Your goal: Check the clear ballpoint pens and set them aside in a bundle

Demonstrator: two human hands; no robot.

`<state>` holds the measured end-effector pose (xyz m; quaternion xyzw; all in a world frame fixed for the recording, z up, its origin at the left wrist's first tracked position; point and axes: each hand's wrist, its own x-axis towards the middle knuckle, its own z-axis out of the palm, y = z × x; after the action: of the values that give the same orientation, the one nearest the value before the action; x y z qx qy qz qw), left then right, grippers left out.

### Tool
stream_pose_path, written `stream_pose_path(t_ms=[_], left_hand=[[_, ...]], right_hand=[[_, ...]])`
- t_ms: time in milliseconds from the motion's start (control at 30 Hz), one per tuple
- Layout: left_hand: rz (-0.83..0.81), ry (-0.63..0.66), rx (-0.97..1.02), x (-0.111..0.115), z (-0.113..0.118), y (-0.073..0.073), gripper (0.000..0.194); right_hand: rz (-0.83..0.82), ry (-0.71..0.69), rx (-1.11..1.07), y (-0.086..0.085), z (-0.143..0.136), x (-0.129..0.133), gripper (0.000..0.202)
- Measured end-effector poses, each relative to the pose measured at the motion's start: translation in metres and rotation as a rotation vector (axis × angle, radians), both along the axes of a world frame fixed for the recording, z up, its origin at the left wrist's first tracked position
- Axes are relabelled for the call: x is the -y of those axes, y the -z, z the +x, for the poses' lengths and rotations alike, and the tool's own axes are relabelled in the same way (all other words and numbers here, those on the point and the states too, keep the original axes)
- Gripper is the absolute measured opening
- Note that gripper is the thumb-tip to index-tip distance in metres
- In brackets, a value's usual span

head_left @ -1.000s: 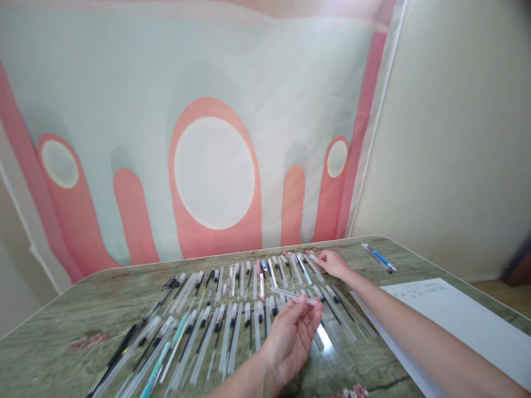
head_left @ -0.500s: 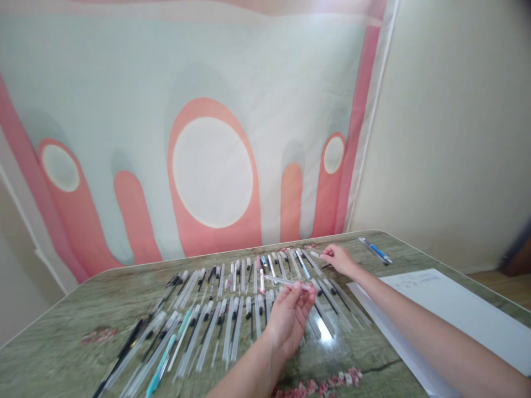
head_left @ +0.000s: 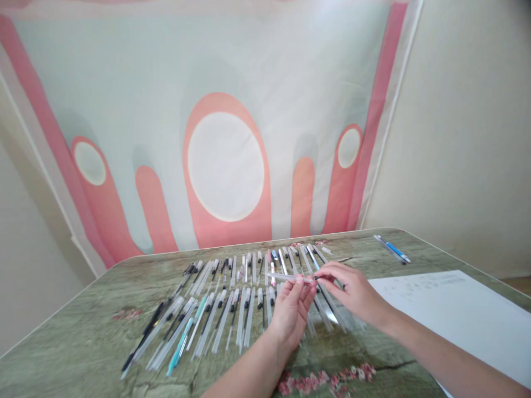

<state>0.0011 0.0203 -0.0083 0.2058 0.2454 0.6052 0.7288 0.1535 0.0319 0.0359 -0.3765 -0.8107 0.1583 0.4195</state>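
Pen barrel (head_left: 279, 276), clear and slim, is being held over the middle of the table (head_left: 83, 342), one end pointing left. From the left: black pens (head_left: 154, 320) are lying slanted at the end of the near row. Teal pen (head_left: 181, 345) is resting just beside them, among clear tubes. Near row of pen parts (head_left: 223, 320) is running rightward, far row (head_left: 254, 268) lying behind it; dark caps or grips are showing in both. Left hand (head_left: 292, 309) is reaching over the near row, fingers closing in a pinch on the barrel's right portion. Right hand (head_left: 350, 287) is meeting it from the right, fingertips nearly together, gripping a dark slim piece (head_left: 317, 278) close to that end; whether the two parts are touching, cannot tell. Beyond the hand, a small pale piece (head_left: 327, 251) is lying near the back edge. Farther right, a blue pen (head_left: 397, 251) is lying well apart, behind white paper (head_left: 460, 309); marks on the sheet are showing too blurred to read.
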Motion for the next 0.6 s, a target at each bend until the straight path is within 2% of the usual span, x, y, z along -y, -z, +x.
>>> stream_pose_path(t_ms=[233,600], left_hand=[[-0.008,-0.016,0.019,-0.001,0.001,0.0,0.017],[0.025,-0.01,0.004,-0.001,0.0,-0.001,0.018]], right_hand=[[0.027,-0.019,0.024,0.008,-0.004,0.002,0.018],[0.012,0.04,-0.018,0.013,-0.007,0.001,0.016]])
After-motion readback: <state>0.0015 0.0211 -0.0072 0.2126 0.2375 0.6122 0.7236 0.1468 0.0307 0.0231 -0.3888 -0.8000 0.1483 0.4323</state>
